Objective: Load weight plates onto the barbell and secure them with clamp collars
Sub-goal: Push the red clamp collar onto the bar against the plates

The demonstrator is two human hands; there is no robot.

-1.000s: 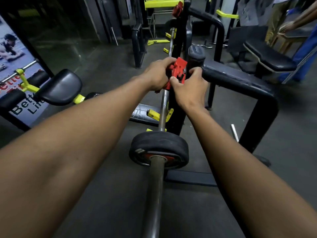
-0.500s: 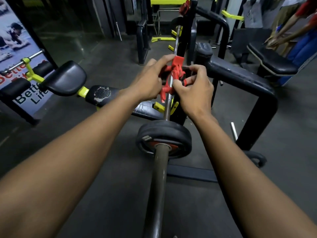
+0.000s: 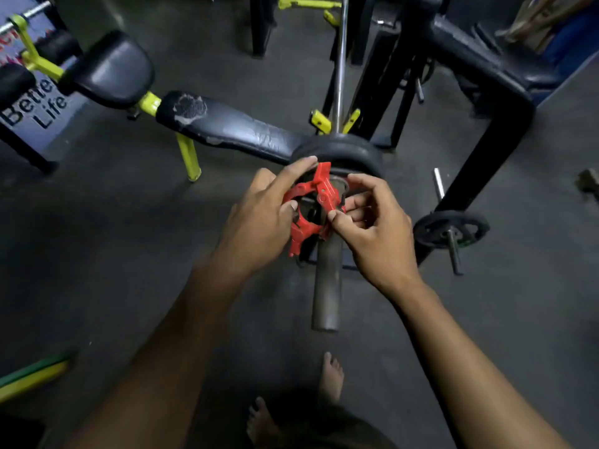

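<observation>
A red clamp collar [image 3: 316, 205] sits around the barbell sleeve [image 3: 326, 286], just in front of a black weight plate [image 3: 343, 150] loaded on the bar. Its lever stands up and the ring looks spread apart. My left hand [image 3: 262, 218] grips the collar's left side with fingers and thumb. My right hand [image 3: 372, 222] pinches its right side near the hinge. The thin shaft of the barbell [image 3: 340, 59] runs away from me beyond the plate, resting on a rack.
A black bench [image 3: 227, 124] with yellow legs lies left of the plate. A black rack frame [image 3: 486, 102] stands to the right, with a small plate on a peg [image 3: 452, 228] near its foot. My bare feet [image 3: 330, 377] are below the sleeve end.
The collar was held farther along the bar beyond the plate; now both hands hold it on the sleeve on the near side of the plate. My view has tilted down.
</observation>
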